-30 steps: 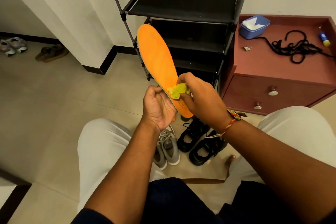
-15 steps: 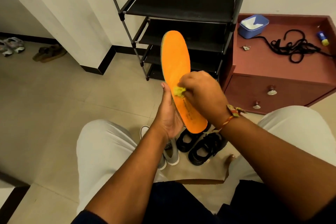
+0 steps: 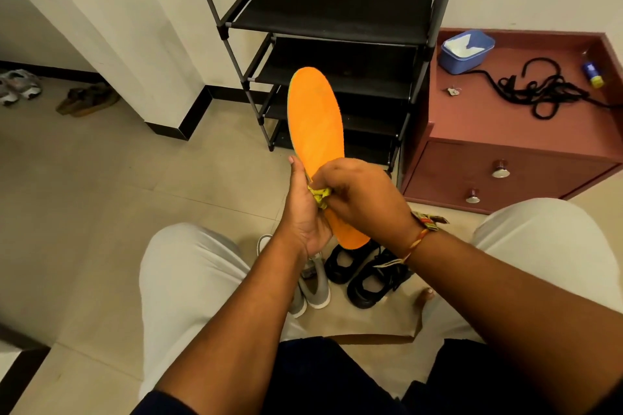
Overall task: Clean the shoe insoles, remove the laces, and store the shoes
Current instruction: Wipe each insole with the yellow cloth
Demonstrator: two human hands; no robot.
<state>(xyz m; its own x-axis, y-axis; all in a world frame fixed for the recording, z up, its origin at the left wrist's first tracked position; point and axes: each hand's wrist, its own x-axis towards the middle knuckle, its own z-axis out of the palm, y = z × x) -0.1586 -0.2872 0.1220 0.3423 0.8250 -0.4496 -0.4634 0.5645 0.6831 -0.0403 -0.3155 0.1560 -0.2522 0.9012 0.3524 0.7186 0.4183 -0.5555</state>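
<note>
Our left hand [image 3: 305, 212] cups the orange insole [image 3: 317, 125] from behind, thumb lying up along its left edge and the fingers hidden behind it. Our right hand [image 3: 364, 199] has its fingers curled round a small yellow cloth [image 3: 320, 195], bunched up and pressed against the insole's orange face near the lower half. We hold the insole nearly upright above our knees, its toe end pointing up in front of the black shoe rack [image 3: 330, 10]. On the floor between our legs stand a pair of black shoes [image 3: 364, 276] and, just beside them to the left, a grey pair [image 3: 310, 290] partly hidden by our left wrist. To the right, on the maroon cabinet [image 3: 505, 125], lie loose black laces [image 3: 539, 94], with a blue tub [image 3: 467, 50] near them at the back corner.
</note>
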